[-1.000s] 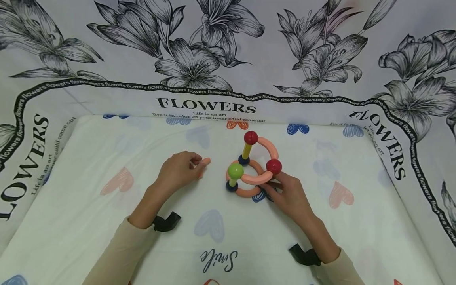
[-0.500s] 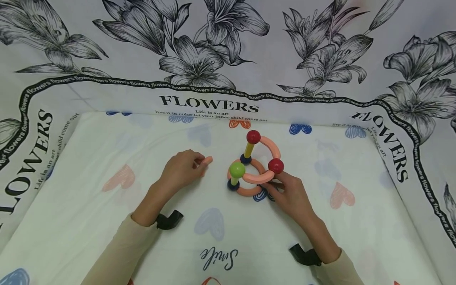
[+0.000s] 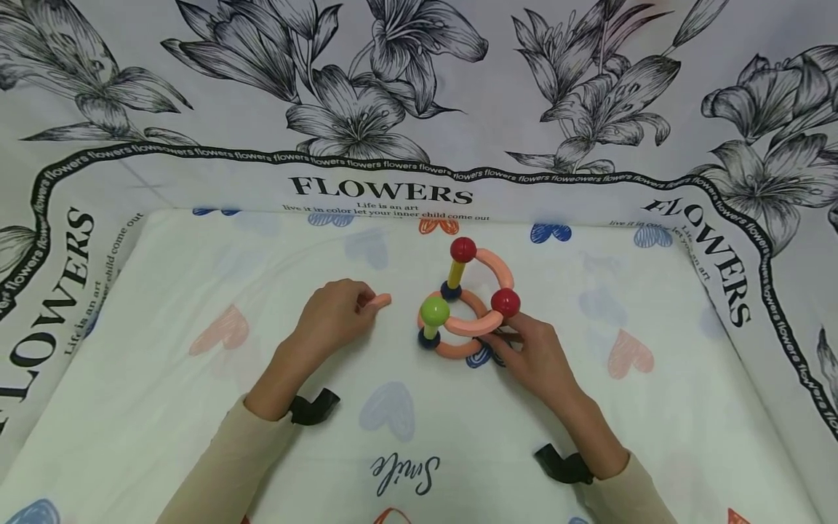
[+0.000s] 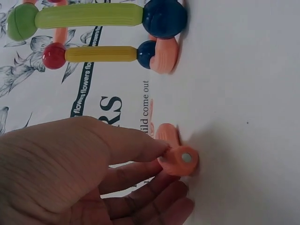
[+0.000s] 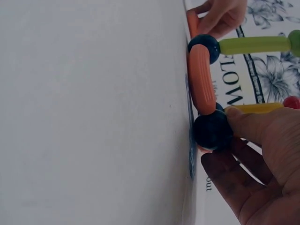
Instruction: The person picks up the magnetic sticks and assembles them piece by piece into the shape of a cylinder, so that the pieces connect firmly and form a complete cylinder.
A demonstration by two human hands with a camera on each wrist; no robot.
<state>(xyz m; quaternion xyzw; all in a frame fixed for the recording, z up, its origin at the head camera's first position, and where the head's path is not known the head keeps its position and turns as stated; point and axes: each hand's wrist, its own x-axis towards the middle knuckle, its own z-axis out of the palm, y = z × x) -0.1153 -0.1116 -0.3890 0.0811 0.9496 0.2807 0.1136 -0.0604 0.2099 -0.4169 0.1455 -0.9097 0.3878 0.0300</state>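
In the head view my left hand point(image 3: 337, 313) pinches a short curved orange magnetic rod point(image 3: 382, 299) between thumb and fingers, low over the cloth. A silvery magnet tip point(image 4: 186, 157) shows on its end in the left wrist view. To its right stands a magnetic ball-and-rod frame: red balls point(image 3: 463, 249) and a green ball point(image 3: 435, 311) on top, upright yellow point(image 3: 456, 275) and green rods point(image 4: 89, 15), curved orange rods point(image 3: 458, 349) and navy balls point(image 3: 428, 338) at the base. My right hand point(image 3: 540, 356) pinches a navy ball point(image 5: 212, 131) at the base's right side.
A white cloth with printed hearts point(image 3: 388, 411) covers the work surface. Behind and beside it rises a flower-printed sheet point(image 3: 386, 191). Black wrist mounts point(image 3: 314, 406) sit on both wrists, below beige sleeves point(image 3: 225, 462).
The orange rod has turned a little in my left fingers, and its lower end no longer shows beneath them. My right hand and the frame hold nearly the same place.
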